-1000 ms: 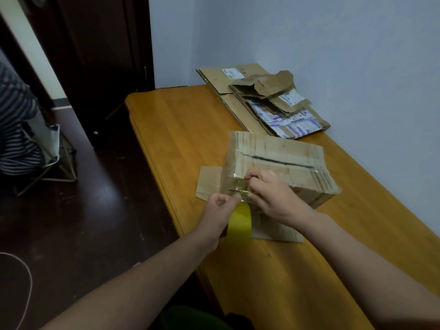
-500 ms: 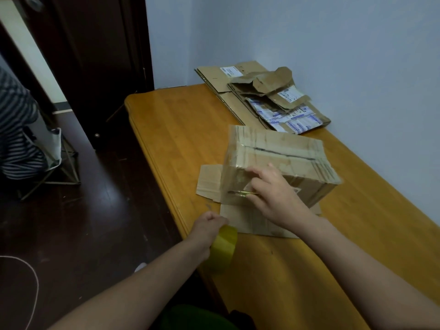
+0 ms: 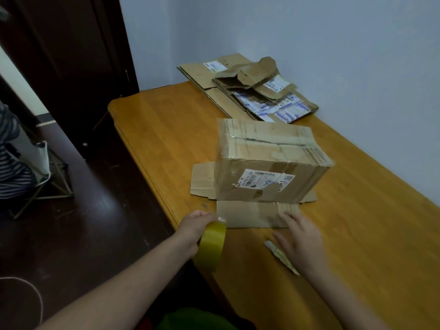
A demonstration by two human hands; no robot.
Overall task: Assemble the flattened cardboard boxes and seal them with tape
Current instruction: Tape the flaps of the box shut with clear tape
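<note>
An assembled cardboard box with a shipping label stands on the wooden table, its top seam taped and its lower flaps spread flat on the table toward me. My left hand grips a yellow tape roll at the table's near left edge. My right hand hovers with straight, blurred fingers just in front of the flaps. A small metal cutting tool lies on the table right beside its fingers.
A pile of flattened cardboard boxes lies at the far end against the white wall. A person in striped clothing sits left on the dark floor beside a folding stand. A dark door stands behind.
My right hand has left the box side and come down to the table, with the cutting tool now lying there. My left hand has pulled the tape roll back from the box.
</note>
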